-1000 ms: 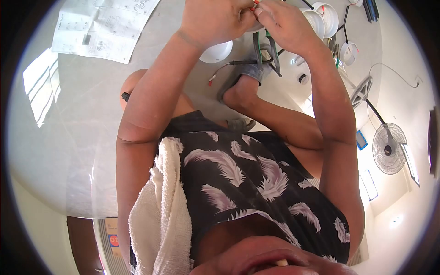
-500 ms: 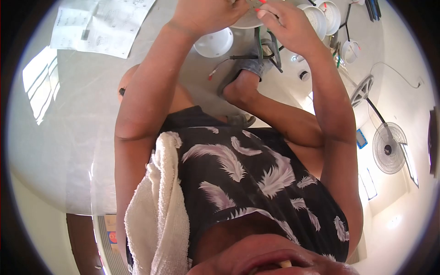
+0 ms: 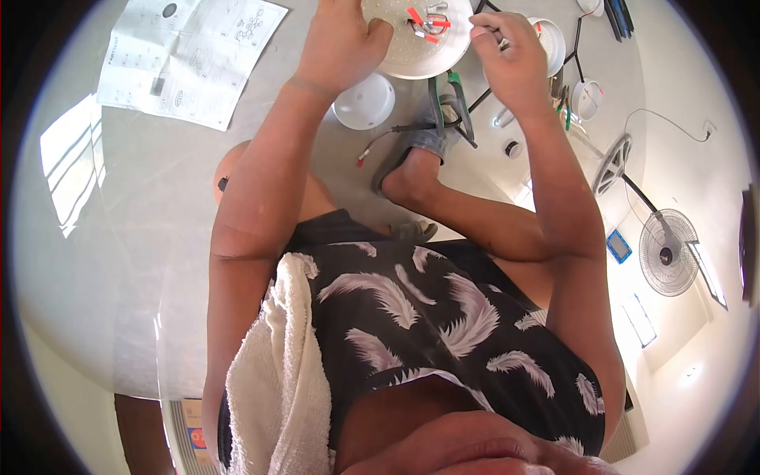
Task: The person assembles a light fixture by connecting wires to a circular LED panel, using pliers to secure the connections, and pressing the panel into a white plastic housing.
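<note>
A round white lamp plate (image 3: 443, 59), dotted with small spots, is at the top of the view. Several short wires with red sleeves (image 3: 431, 37) lie bunched at its middle. My left hand (image 3: 342, 49) is at the plate's left rim, thumb over the edge and fingertips partly out of frame; it seems to grip the rim. Beside the right rim is my right hand (image 3: 513, 63), fingers curled and thumb drawn in; whatever they pinch is hidden. Just below the plate, green-handled pliers (image 3: 463, 107) lie by a black cable (image 3: 419, 127) with red ends.
A white cup-shaped cover (image 3: 364, 103) sits below my left hand. Printed instruction sheets (image 3: 186, 63) lie at upper left. More white round lamp parts (image 3: 548, 43) and a smaller white cup (image 3: 587, 100) are at right, with a standing fan (image 3: 667, 253) farther off.
My hands have moved apart, off the red-sleeved wires. More of the lamp plate now shows, and the whole view has shifted slightly, with the sheets lower in it.
</note>
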Demonstrator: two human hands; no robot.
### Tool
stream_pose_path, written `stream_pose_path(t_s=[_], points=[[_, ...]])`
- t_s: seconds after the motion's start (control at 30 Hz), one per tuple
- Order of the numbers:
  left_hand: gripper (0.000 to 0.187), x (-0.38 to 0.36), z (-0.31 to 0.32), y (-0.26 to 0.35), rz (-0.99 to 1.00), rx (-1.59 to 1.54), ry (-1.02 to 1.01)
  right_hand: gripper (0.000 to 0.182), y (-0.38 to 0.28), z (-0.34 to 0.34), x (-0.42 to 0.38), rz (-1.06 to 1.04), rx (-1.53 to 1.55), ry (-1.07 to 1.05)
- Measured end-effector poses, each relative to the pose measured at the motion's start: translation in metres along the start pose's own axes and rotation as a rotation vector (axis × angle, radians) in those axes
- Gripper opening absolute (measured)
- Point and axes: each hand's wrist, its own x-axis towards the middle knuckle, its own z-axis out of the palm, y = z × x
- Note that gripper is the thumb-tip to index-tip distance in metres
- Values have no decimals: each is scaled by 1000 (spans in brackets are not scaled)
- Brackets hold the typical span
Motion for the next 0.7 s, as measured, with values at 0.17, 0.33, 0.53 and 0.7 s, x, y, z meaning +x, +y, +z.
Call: stream_pose_path(t_s=[0.17, 0.33, 0.53, 0.7], points=[[64, -8, 13, -14, -266, -297, 95, 32, -38, 15, 3, -115, -102, -92], [60, -2, 8, -9, -467, -509, 64, 28, -10, 25, 5, -113, -198, -145], [56, -1, 17, -13, -652, -762, 102, 18, -9, 27, 6, 73, 43, -5], [57, 2, 12, 0, -736, -808, 111, 22, -10, 28, 12, 363, 130, 269]])
